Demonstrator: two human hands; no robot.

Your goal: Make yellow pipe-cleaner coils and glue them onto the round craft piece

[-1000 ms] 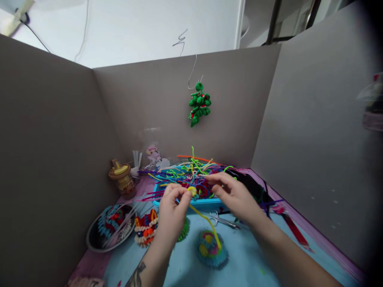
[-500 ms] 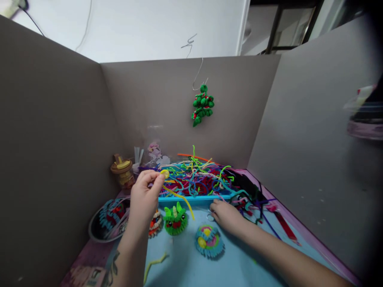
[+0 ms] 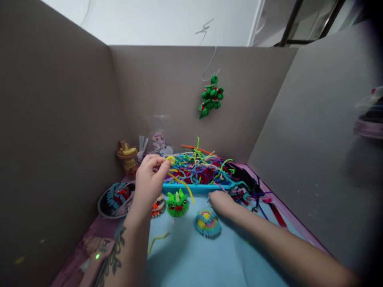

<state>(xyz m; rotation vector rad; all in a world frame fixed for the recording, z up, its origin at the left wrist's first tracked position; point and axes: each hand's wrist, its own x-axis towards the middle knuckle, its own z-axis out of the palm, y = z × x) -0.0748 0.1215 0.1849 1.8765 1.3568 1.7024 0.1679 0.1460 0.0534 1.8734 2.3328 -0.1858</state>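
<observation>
My left hand (image 3: 149, 177) is raised in front of the tray, thumb and forefinger pinching a yellow pipe cleaner (image 3: 170, 160). One end of it is wound into a small flat coil; a loose tail hangs down to the right. Low on the blue mat, by the tray's front edge, my right hand (image 3: 221, 204) is closed over thin metal rings (image 3: 209, 201) that look like scissors handles; its fingertips are mostly hidden. Just below sits a blue fuzzy piece (image 3: 208, 224) with pink and yellow parts. A green horned figure (image 3: 177, 204) stands between the hands.
A blue tray (image 3: 194, 188) heaped with coloured pipe cleaners stands at the back. An orange-and-white figure (image 3: 158, 206) is partly behind my left wrist. A bowl (image 3: 103, 207) and a lidded cup (image 3: 128, 159) are left. A green ornament (image 3: 212, 95) hangs on wire. Grey panels enclose three sides.
My right hand has closed over the ring handles, which lay exposed beside it before. My left hand still pinches the yellow coil. The camera view has shifted slightly.
</observation>
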